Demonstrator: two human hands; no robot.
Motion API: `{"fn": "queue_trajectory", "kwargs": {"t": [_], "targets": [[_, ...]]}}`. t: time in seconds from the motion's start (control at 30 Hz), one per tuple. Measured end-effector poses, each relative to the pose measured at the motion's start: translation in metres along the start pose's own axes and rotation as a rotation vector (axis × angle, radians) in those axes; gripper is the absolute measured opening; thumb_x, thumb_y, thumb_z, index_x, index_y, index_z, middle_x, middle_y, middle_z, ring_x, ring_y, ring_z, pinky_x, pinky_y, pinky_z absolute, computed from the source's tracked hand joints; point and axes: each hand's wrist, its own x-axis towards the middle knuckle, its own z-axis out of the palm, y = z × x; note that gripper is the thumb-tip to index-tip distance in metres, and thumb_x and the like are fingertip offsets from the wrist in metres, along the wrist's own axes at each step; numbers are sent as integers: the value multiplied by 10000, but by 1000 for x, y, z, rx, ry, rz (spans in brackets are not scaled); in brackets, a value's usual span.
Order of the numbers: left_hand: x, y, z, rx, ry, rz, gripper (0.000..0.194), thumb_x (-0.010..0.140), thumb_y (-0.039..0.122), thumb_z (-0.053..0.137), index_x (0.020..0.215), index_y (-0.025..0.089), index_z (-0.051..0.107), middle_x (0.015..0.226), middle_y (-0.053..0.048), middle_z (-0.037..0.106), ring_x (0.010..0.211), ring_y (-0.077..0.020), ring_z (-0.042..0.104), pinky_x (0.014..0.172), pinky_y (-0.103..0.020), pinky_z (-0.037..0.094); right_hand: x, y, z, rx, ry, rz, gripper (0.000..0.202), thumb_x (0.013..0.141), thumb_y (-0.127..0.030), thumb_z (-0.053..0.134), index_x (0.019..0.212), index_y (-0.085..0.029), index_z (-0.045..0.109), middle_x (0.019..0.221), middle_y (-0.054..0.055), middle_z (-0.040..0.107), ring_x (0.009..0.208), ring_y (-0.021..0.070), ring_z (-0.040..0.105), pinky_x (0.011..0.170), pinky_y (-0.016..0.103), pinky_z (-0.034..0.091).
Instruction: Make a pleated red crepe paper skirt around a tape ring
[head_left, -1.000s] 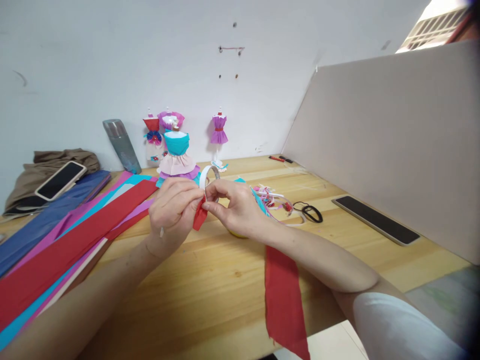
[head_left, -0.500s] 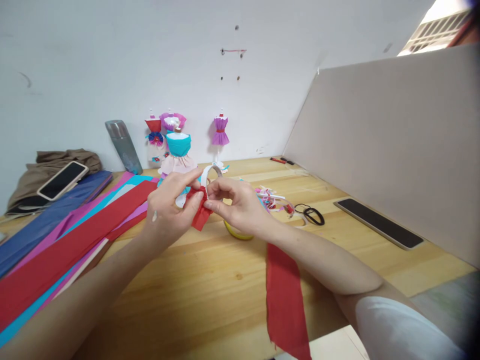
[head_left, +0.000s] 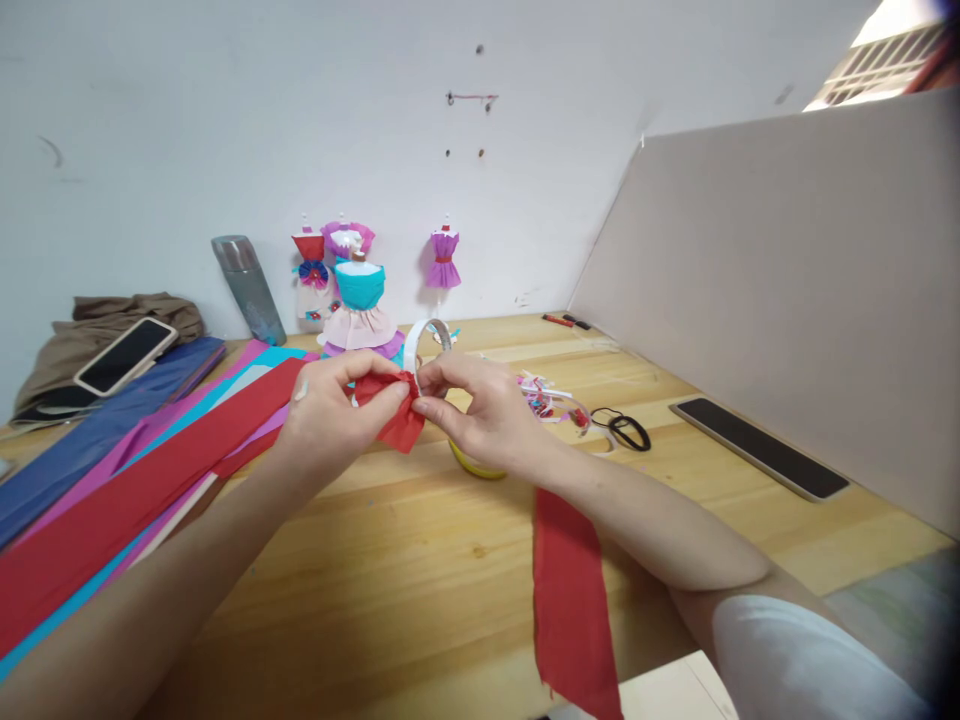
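Observation:
My left hand [head_left: 330, 410] is closed in a pinch on a small gathered piece of red fabric [head_left: 402, 430], held above the wooden table. A white looped band [head_left: 411, 348] stands up from the fabric's right edge; it may be a tape ring, but I cannot tell. My right hand [head_left: 487, 410] pinches where the fabric meets this band, its fingertips almost touching my left thumb. Beneath my right hand a yellow round object [head_left: 478, 468] shows in part. A long red fabric strip [head_left: 574, 600] lies below my right forearm.
Coloured fabric strips [head_left: 150, 480] spread across the left side, near a phone [head_left: 126, 356] and a bottle [head_left: 250, 290]. Several small dressed mannequins [head_left: 360, 290] stand by the wall. Scraps [head_left: 541, 396], a black hair tie [head_left: 630, 432] and a dark flat device [head_left: 757, 448] lie to the right.
My left hand has shifted slightly left and opened the red fabric out more between the fingers. The white band sits a little higher. My right hand keeps its pinch.

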Motion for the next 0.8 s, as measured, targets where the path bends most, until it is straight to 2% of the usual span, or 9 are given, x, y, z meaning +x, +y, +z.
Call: {"fn": "queue_trajectory", "kwargs": {"t": [0.17, 0.23, 0.37, 0.47, 0.53, 0.63, 0.73, 0.8], "targets": [[-2, 6, 1, 248, 77, 306, 135, 834, 188, 619, 735, 233, 699, 692, 1, 716, 670, -174, 635, 607, -316, 505, 1, 1, 1, 67, 10, -3, 58, 854, -155, 627, 812, -179, 596, 774, 5, 679, 694, 118, 594, 675, 247, 470], [-2, 8, -2, 283, 76, 363, 131, 852, 200, 614, 756, 229, 697, 695, -5, 716, 682, -186, 638, 613, -333, 502, 2, 3, 1, 117, 4, 18, 54, 861, -188, 639, 819, -179, 605, 784, 7, 684, 704, 121, 601, 685, 251, 479], [1, 9, -15, 186, 59, 229, 111, 876, 238, 615, 831, 212, 714, 807, -18, 756, 752, -186, 689, 679, -326, 544, 6, 8, -4, 220, -36, 7, 97, 879, -262, 646, 831, -182, 620, 810, 19, 689, 762, 138, 618, 739, 272, 494], [6, 6, -25, 125, 116, 184, 180, 918, 251, 580, 1008, 210, 730, 1088, -61, 750, 863, -180, 699, 730, -305, 568, 10, 12, -12, 225, -74, -19, 108, 857, -275, 679, 808, -187, 641, 841, 28, 700, 814, 159, 621, 812, 314, 491], [10, 1, -28, 133, 44, 243, 255, 927, 258, 572, 1131, 221, 719, 1245, -81, 703, 961, -200, 695, 747, -303, 574, 12, 13, -16, 215, -92, -9, 94, 820, -263, 713, 785, -192, 661, 840, 22, 703, 823, 164, 612, 825, 324, 482], [14, -7, -29, 153, -114, 305, 269, 928, 253, 571, 1136, 206, 737, 1195, -95, 724, 1031, -222, 686, 753, -291, 568, 13, 14, -18, 249, -187, 72, 48, 779, -211, 718, 765, -184, 681, 760, -2, 676, 710, 132, 567, 710, 279, 465], [17, -12, -29, 156, -177, 270, 236, 894, 277, 621, 1062, 194, 764, 1000, -74, 731, 754, -147, 659, 588, -232, 504, 12, 13, -15, 304, -286, 194, 53, 792, -165, 653, 807, -162, 704, 680, -23, 626, 561, 88, 481, 547, 233, 385], [18, -14, -31, 120, -250, 215, 193, 870, 302, 632, 952, 197, 772, 844, -37, 702, 605, -106, 577, 516, -212, 444, 12, 12, -14, 279, -276, 238, 98, 785, -139, 625, 820, -155, 715, 652, -31, 600, 520, 76, 444, 500, 225, 339]]}}
